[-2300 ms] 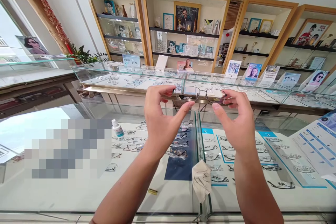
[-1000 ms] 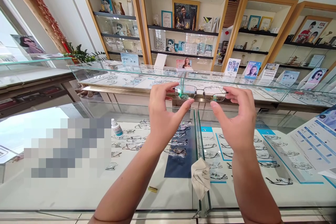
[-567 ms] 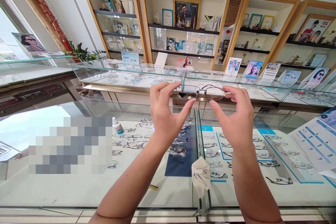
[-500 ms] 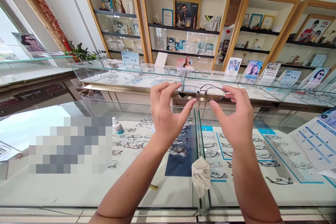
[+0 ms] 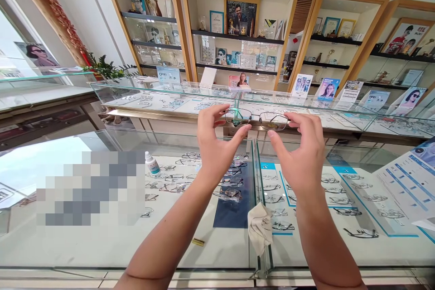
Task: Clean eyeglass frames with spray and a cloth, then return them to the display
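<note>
A pair of thin dark-framed eyeglasses is held up between both hands, above the near glass display case. My left hand grips its left end, fingers curled at the outer edge and thumb under the left lens. At the other end, my right hand pinches the right side, its thumb below the right lens. Yellow lettering shows on the right lens, and a dark mark on the left one. Beneath the hands, a crumpled beige cloth drapes over the seam between two case sections.
A small white dropper bottle stands on the left glass top. Rows of eyeglasses lie inside the cases. A printed card leans at right. Behind runs another glass counter with upright cards, then wooden wall shelves. A blurred patch covers part of the left case.
The eyeglasses have tilted and shifted slightly, so their lenses show more squarely. My left hand has turned a little and my right hand has moved slightly left.
</note>
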The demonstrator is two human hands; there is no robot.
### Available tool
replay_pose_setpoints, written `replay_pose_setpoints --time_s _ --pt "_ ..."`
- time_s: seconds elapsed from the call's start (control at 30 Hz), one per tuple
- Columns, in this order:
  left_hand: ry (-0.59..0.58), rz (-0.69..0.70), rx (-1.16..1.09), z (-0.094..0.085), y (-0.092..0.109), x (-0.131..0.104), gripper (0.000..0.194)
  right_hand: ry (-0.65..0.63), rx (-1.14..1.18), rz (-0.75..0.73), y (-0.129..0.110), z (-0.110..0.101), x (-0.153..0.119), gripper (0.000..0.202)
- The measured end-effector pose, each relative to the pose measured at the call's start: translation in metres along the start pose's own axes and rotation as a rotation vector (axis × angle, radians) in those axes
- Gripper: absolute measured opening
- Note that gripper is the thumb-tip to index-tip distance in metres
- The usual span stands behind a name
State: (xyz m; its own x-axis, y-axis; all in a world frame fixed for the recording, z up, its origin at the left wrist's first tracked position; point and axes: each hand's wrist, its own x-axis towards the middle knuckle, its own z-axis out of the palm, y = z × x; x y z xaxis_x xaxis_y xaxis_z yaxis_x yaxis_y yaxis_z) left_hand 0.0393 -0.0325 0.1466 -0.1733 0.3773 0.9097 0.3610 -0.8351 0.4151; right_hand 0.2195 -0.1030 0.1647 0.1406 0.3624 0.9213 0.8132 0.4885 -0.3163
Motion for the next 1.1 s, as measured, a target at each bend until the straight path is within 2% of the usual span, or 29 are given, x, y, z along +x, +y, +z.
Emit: replay_pose_setpoints --time_s 0.3,0.57,0.77,0.87,1.1 --pt "-0.016 -0.08 -0.053 0.004 -0.005 -0.001 0.056 -0.003 -0.013 -0.007 -0.003 0.001 -0.001 0.034" --pt "0.115 0.028 0.169 -0.001 0.01 -0.002 0.055 -0.078 0.02 0.052 0.004 0.005 -0.001 0.035" --pt "0.175 0.077 0.204 -0.001 0.01 -0.003 0.057 -0.139 0.051 0.09 0.007 0.007 -0.001 0.038" --pt "0.159 0.065 0.199 -0.001 0.009 -0.002 0.055 -0.131 0.05 0.084 0.005 0.007 -0.001 0.038" --pt "0.05 -0.103 0.097 -0.004 0.002 -0.002 0.054 -0.106 0.054 0.045 -0.006 0.003 -0.002 0.039"
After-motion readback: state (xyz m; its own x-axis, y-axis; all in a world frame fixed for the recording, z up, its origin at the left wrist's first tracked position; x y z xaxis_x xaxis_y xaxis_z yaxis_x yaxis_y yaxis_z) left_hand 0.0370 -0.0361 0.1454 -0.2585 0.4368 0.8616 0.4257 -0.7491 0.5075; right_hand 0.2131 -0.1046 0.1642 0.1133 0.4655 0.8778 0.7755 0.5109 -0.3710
